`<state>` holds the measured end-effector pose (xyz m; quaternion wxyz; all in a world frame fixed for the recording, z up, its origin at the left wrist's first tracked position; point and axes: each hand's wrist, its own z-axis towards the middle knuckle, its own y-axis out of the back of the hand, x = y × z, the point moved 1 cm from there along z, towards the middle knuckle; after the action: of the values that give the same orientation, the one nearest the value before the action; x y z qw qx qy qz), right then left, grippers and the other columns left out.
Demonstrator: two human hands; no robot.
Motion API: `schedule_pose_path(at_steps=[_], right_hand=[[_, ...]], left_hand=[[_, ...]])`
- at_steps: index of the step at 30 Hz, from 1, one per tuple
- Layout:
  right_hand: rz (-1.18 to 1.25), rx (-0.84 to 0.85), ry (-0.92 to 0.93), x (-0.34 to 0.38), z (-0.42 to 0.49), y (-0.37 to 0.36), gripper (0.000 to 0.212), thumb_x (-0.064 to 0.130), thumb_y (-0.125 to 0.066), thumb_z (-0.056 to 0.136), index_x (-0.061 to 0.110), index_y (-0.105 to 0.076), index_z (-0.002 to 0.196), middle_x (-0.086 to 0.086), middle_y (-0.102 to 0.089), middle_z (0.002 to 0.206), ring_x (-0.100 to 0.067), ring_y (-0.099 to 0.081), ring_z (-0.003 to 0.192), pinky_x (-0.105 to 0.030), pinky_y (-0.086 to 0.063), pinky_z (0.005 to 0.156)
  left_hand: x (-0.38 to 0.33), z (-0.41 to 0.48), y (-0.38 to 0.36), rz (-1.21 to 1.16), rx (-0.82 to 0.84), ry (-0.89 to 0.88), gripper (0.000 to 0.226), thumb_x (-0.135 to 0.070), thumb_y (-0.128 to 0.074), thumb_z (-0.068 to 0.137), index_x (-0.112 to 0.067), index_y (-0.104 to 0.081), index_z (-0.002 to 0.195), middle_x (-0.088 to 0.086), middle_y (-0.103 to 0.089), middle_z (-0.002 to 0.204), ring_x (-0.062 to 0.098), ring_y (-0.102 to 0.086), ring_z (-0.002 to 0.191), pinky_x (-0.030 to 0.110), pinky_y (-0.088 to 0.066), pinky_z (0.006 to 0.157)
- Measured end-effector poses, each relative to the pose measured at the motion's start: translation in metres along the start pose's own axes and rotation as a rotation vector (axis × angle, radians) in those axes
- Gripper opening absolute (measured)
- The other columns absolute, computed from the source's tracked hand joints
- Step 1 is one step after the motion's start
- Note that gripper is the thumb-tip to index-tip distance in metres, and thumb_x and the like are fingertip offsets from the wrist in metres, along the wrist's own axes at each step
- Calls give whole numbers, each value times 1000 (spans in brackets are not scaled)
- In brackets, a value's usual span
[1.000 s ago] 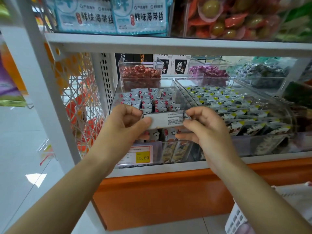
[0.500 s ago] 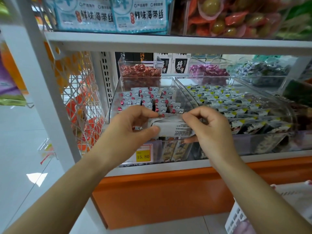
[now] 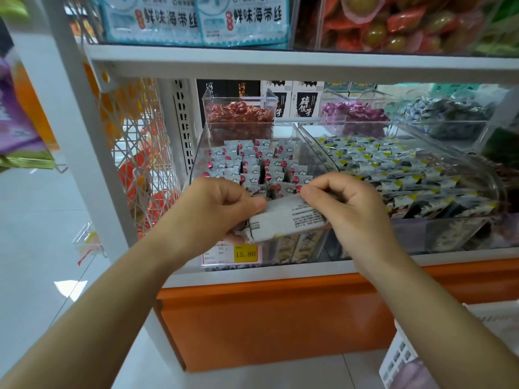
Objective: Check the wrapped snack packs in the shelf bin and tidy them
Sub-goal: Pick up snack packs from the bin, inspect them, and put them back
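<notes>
The left hand [image 3: 213, 204] and right hand [image 3: 348, 209] each pinched an end of one white snack pack [image 3: 286, 220], held between them. Just beyond the knuckles sat the clear bin [image 3: 198, 155], its packs [image 3: 252, 167] seemingly standing in rows.

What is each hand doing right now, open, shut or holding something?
Left hand: closed, gripping the left end of the pack.
Right hand: closed, fingers pinching the same pack's right end.

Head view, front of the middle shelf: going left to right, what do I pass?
white wire rack → white-and-pink snack packs → black-and-yellow packs
</notes>
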<state>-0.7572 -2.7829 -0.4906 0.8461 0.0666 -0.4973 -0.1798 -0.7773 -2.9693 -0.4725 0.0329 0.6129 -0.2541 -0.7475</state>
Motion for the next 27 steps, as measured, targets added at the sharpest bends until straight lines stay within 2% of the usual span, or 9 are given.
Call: schedule_pose_path(at_steps=[5, 8, 10, 13, 14, 17, 22, 25, 27], right_hand=[[130, 32, -101, -2, 1, 0, 20, 21, -62, 87, 25, -69, 69, 7, -63, 65, -13, -59, 67, -45, -53, 65], [153, 71, -95, 0, 0, 0, 22, 20, -62, 87, 26, -69, 68, 9, -64, 64, -8, -60, 64, -36, -53, 61], [175, 90, -94, 0, 1, 0, 22, 19, -62, 87, 26, -69, 68, 10, -64, 64, -3, -60, 63, -23, -51, 56], [211, 113, -101, -1, 1, 2, 22, 20, -62, 86, 27, -70, 68, 10, -64, 64, -3, -60, 64, -20, -49, 58], [216, 114, -102, -1, 1, 2, 21, 20, -62, 86, 27, -70, 68, 10, -64, 65, -3, -60, 65, -20, -49, 59], [189, 68, -79, -2, 1, 0, 20, 19, -62, 86, 25, -70, 70, 12, -65, 65, -1, -59, 65, -17, -48, 60], [118, -74, -70, -5, 0, -1, 16, 17, -63, 87, 25, -70, 75, 15, -68, 67, 1, -62, 66, -13, -49, 61], [155, 13, -190, -6, 2, 4, 17, 16, -64, 86, 24, -72, 73, 8, -72, 69, -7, -67, 67, -25, -58, 65], [224, 130, -286, -5, 5, 8, 18, 12, -64, 85, 21, -73, 71, 3, -73, 71, -11, -70, 69, -26, -58, 60]], left_hand=[[-1, -2, 7, -57, 83, 38, 29, -37, -62, 72, -11, -74, 70, 6, -73, 72, 24, -70, 72, 28, -59, 64], [-3, -2, 11, -64, 95, 15, 43, -37, -64, 67, 3, -70, 79, 25, -68, 77, 37, -66, 71, 22, -57, 57], [-4, -3, 13, -55, 88, -7, 46, -36, -66, 63, 8, -67, 78, 33, -54, 68, 33, -58, 59, 21, -56, 56], [-6, -4, 14, -86, 101, -8, 27, -32, -67, 62, -6, -72, 66, 14, -60, 55, 18, -63, 52, 20, -55, 54], [-6, -4, 14, -97, 100, -10, 23, -32, -66, 62, -10, -73, 64, 12, -64, 57, 15, -64, 52, 19, -54, 53], [-3, -3, 13, -93, 69, -15, 29, -35, -66, 63, -7, -72, 71, 32, -61, 82, 24, -64, 60, 19, -54, 55], [-1, -3, 5, -112, 116, -11, 35, -36, -68, 61, -20, -69, 92, 0, -72, 90, 15, -70, 79, 20, -56, 63], [3, -2, 4, -22, 86, -31, 32, -30, -69, 67, -26, -64, 99, -2, -72, 89, 11, -69, 78, 19, -56, 66], [4, -1, 6, 14, 48, -40, 21, -25, -64, 79, -30, -63, 99, -6, -72, 90, 11, -68, 83, 24, -57, 74]])
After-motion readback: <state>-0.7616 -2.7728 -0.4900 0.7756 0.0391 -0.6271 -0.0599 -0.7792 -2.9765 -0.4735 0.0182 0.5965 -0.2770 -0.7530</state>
